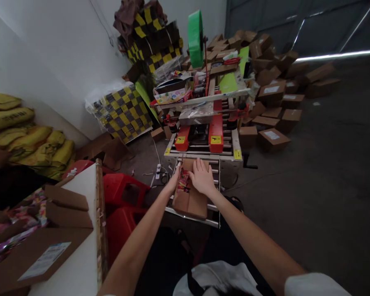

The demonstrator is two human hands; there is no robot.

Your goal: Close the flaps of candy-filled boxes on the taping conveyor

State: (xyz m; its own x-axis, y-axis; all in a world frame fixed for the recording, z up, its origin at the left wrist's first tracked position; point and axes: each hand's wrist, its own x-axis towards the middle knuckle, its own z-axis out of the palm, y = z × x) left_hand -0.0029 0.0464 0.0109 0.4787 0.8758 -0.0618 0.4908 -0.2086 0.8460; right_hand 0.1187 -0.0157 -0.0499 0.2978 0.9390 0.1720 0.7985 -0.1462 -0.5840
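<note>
A brown cardboard box (197, 204) lies on a roller conveyor (215, 222) in front of me. Through a gap between its top flaps, red and pink packets (184, 181) show. My right hand (202, 178) rests on top of the right flap, fingers stretched out and slightly spread. Along the box's left side my left hand (173, 181) is held edge-on against the flap, its fingers extended and partly hidden. Just beyond both hands stands a carton taping machine (216, 131) with red side guides and a green tape roll (195, 39) above.
Taped boxes (273, 139) are heaped on the floor at the right. To the left stand red plastic stools (123, 191) and a white table (83, 234) holding an open box (43, 255) of packets. Yellow sacks (33, 135) lie by the wall. A crank handle (249, 166) juts from the machine.
</note>
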